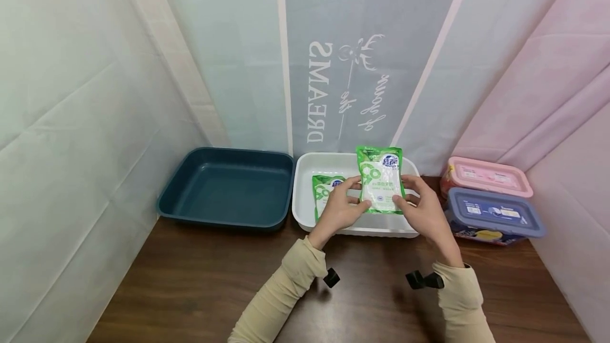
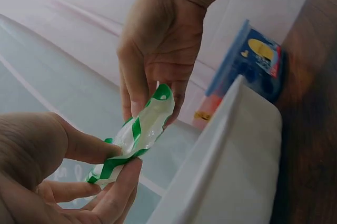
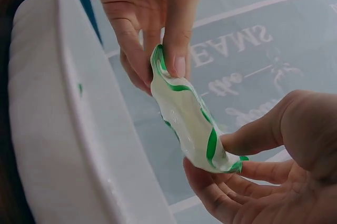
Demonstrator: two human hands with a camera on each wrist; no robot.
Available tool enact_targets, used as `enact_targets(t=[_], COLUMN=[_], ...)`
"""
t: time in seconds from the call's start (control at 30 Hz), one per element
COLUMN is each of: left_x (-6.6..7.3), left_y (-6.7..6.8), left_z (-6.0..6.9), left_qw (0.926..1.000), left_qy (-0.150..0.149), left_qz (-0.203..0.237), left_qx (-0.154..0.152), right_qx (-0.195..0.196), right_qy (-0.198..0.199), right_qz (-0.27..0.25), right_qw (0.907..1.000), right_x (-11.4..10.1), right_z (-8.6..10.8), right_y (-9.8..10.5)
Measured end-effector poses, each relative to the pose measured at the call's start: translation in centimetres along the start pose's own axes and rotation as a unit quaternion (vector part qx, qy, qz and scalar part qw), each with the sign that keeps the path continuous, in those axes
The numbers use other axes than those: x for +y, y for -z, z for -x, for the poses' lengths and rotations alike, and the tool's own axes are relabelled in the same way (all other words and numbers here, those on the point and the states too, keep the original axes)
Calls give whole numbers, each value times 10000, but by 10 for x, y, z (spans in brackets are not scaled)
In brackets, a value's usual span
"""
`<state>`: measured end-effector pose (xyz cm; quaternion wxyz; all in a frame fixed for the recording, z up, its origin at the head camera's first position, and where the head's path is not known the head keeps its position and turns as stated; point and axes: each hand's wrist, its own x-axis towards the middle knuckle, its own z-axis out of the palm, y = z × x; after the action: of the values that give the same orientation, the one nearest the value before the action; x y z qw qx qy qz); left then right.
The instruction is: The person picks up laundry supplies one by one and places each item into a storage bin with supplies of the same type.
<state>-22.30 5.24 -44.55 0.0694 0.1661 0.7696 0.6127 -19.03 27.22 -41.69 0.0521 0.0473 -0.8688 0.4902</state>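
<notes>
A green and white packet (image 1: 381, 180) is held up over the white tray (image 1: 355, 231), its printed face toward the head camera. The left hand (image 1: 339, 208) pinches its left edge between thumb and fingers, and the right hand (image 1: 421, 210) pinches its right edge. Both wrist views show the packet (image 2: 147, 124) (image 3: 184, 113) edge-on with its lower end between the two hands. A second green and white packet (image 1: 321, 202) lies in the left part of the tray, partly hidden by the left hand.
A dark teal tray (image 1: 229, 221) stands left of the white one. To the right are a pink-lidded box (image 1: 491, 176) and a blue-lidded box (image 1: 495, 213), side by side on the brown table (image 1: 200, 285). Curtains hang behind and at both sides.
</notes>
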Motion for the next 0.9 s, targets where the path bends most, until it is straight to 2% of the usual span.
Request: enact_targets(t=[0.13,0.27,0.4,0.5,0.6,0.77,0.9], left_x=[-4,-8,-17,-22,-24,-27,-28], left_y=[-7,-15,-20,-23,-26,-30,-30], left_z=[-3,-6,-9,-9,-10,-12,-15], left_qw=[9985,9928,9803,9709,9668,9635,9655], left_qy=[126,216,35,11,140,361,436], left_qz=[-531,-1171,-1971,-2394,-2550,-2645,-2544], left_qx=[92,110,99,62,-17,-170,-351], right_qx=[55,51,-21,-95,-165,-190,-199], right_qy=[118,92,-95,-329,-547,-659,-719], right_qz=[277,480,827,1175,1380,1560,1696], right_qw=[9995,9988,9965,9925,9888,9854,9827], right_x=[12,22,27,29,31,33,37], right_z=[-6,-11,-11,-12,-14,-15,-17], right_y=[-4,-11,-19,-25,-28,-32,-34])
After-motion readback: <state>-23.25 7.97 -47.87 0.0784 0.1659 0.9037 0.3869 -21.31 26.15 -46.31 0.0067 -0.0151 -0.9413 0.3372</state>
